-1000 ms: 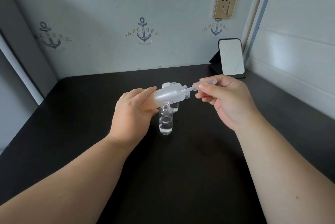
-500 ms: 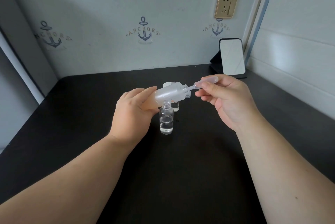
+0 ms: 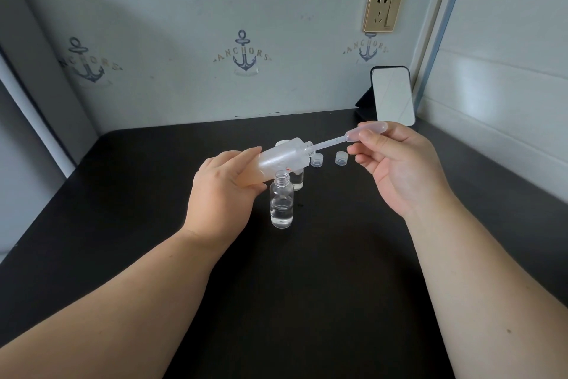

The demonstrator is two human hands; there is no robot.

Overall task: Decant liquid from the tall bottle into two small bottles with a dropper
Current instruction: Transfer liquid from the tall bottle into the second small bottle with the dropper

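My left hand [image 3: 222,194] grips the tall translucent bottle [image 3: 282,159], tipped almost flat with its open neck pointing right. My right hand [image 3: 396,168] pinches the bulb of a clear plastic dropper [image 3: 347,137]; the dropper's stem reaches into the tall bottle's mouth. Below the tilted bottle stands an open small clear bottle [image 3: 281,203] with liquid in its lower part. A second small bottle [image 3: 297,182] stands just behind it, mostly hidden by the tall bottle.
Two small ribbed caps [image 3: 316,160] [image 3: 341,158] lie on the black table [image 3: 307,286] behind the bottles, and a white cap [image 3: 281,143] peeks out behind the tall bottle. A phone-like mirror [image 3: 393,96] leans at the back right corner. Walls close off the back and right.
My right hand has drawn back up and to the right, pulling the dropper partly out of the tall bottle. The two caps behind it have come into sight. My left hand stays put.
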